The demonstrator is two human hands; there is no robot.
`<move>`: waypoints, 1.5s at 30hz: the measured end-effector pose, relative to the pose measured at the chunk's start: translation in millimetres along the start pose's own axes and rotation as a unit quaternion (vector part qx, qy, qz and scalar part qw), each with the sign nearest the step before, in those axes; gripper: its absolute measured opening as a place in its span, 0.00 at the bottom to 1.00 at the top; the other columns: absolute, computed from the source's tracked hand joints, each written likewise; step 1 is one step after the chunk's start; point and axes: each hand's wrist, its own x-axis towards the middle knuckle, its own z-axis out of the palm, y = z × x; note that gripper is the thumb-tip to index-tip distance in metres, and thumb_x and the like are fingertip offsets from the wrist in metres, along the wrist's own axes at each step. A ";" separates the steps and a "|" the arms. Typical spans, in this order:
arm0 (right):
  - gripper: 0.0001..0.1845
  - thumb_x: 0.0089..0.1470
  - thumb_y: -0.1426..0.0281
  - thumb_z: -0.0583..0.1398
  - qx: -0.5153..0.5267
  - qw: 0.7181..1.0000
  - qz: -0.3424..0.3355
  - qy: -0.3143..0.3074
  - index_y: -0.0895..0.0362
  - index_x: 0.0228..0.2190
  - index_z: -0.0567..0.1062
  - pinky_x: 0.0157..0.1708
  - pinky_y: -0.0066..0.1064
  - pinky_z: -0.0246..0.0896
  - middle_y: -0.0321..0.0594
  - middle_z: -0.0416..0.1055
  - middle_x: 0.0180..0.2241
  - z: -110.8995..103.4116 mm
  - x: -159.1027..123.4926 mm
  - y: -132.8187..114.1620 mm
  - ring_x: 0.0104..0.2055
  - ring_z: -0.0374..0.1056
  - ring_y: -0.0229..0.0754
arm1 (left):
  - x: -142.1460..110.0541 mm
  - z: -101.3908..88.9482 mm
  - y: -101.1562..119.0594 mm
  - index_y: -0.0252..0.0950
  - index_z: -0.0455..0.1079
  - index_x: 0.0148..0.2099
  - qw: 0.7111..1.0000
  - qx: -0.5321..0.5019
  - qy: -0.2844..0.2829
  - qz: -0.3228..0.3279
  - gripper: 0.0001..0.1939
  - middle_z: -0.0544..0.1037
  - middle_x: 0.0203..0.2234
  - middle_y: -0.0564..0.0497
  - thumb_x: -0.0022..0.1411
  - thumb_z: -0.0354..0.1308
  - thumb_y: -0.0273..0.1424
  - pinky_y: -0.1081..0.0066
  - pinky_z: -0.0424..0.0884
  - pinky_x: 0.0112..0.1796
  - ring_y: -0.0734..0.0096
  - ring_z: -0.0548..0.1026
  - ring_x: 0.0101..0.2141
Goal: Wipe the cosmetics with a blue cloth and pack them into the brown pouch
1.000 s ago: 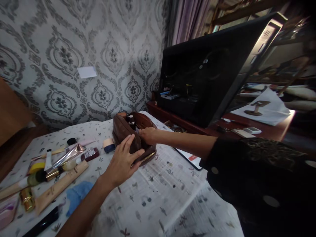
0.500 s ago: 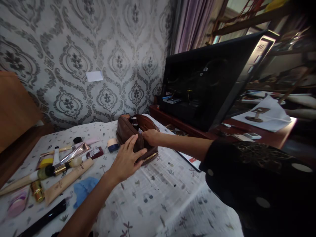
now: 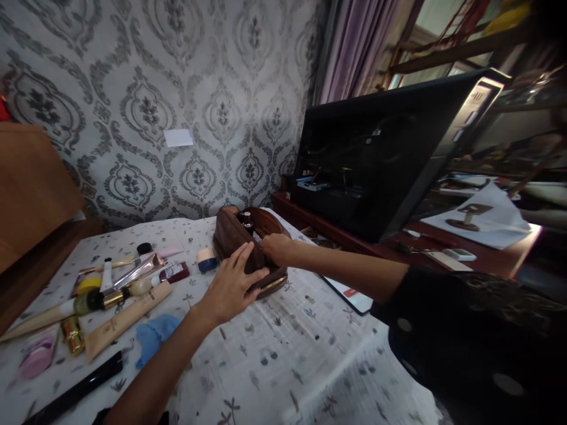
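Note:
A brown leather cosmetic bag (image 3: 229, 231) stands open on the patterned cloth in front of me. My left hand (image 3: 231, 284) grips its near wall, fingers over the outside and thumb lower down. Into the bag's opening reaches my right hand (image 3: 278, 249), its fingers curled; whatever they hold is hidden by the bag wall. A dark bottle with a shiny neck (image 3: 247, 221) pokes up inside the bag, left of my right hand. Beside the bag sits a small jar (image 3: 206, 260) with a beige top and dark blue base.
Left on the cloth (image 3: 287, 354) lie a beige tube (image 3: 126, 319), a dark red bottle (image 3: 174, 272), a pink container (image 3: 38, 354), a black tube (image 3: 80, 389), a blue cloth (image 3: 155, 336) and brushes. A large black screen (image 3: 367, 153) stands at right, a cardboard box (image 3: 35, 189) at left.
The view has shifted slightly, so everything sits a little further right and lower. Both hands keep nearly the same place at the bag.

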 end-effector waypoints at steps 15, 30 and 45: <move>0.13 0.62 0.76 0.56 -0.063 0.992 -0.110 0.004 0.63 0.39 0.81 0.46 0.36 0.64 0.55 0.77 0.45 11.9 -30.9 6.6 0.49 0.74 0.50 | 0.0 -2.0 -1.3 0.45 0.66 0.60 1.000 -0.006 -0.024 0.000 0.23 0.46 0.70 0.39 0.64 0.59 0.26 0.42 0.68 0.56 0.46 0.51 0.68; 0.13 0.61 0.76 0.56 -0.038 0.997 -0.056 -0.042 0.63 0.41 0.80 0.42 0.35 0.67 0.56 0.80 0.40 3.5 -14.9 4.0 0.45 0.78 0.50 | 0.4 -4.1 -0.7 0.45 0.67 0.60 0.999 -0.004 -0.041 -0.009 0.22 0.47 0.69 0.39 0.64 0.59 0.27 0.44 0.67 0.57 0.43 0.51 0.68; 0.13 0.62 0.73 0.56 -0.029 0.999 0.039 0.008 0.61 0.44 0.79 0.41 0.35 0.69 0.60 0.75 0.47 13.0 -0.7 -3.3 0.47 0.76 0.53 | -0.6 -2.0 -2.3 0.45 0.66 0.59 0.999 -0.012 -0.033 -0.013 0.22 0.47 0.70 0.41 0.63 0.61 0.28 0.44 0.68 0.56 0.46 0.50 0.68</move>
